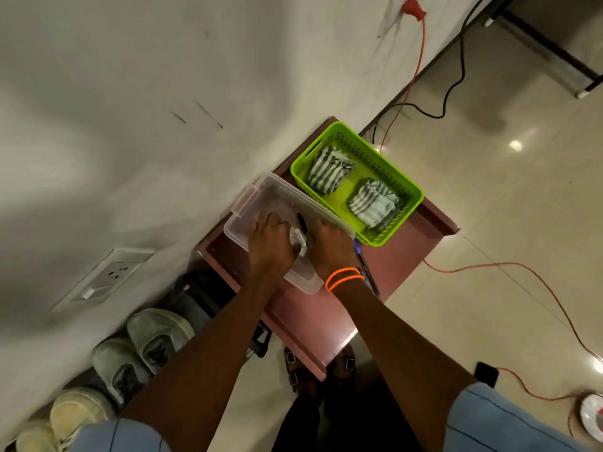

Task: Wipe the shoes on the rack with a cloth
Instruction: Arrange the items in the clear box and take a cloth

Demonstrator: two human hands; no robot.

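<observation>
Both forearms reach from blue sleeves over a pinkish worktop (385, 265). Pale shoes (156, 334) sit on the rack below left, by the wall. On the worktop, a green basket (403, 184) holds two striped cloths (329, 171). Beside it, inside a clear tub (261, 190), left hand (269, 243) and right hand (329, 246) together grip a small white item (299, 239); each grip curls onto it.
</observation>
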